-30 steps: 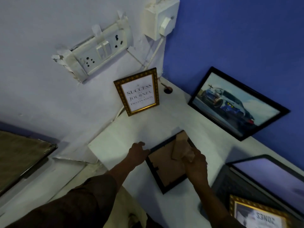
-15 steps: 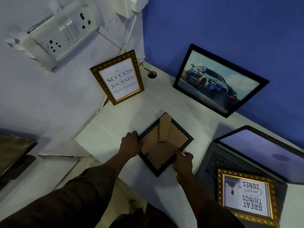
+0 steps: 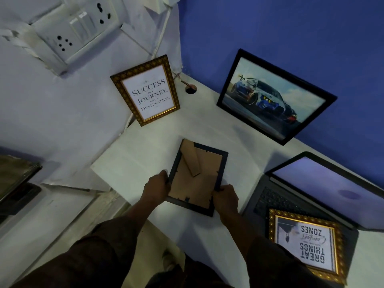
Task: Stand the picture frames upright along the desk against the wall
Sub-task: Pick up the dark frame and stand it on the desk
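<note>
Head cam: you've got the dark frame (image 3: 197, 177) back-side up over the near middle of the desk (image 3: 133, 159), left hand (image 3: 155, 187) gripping its left edge, right hand (image 3: 225, 197) gripping the near right corner. Gold quote frame (image 3: 146, 90) and car picture (image 3: 272, 96) stand against the far walls; another gold frame (image 3: 307, 244) lies on the laptop (image 3: 270, 202), near right.
</note>
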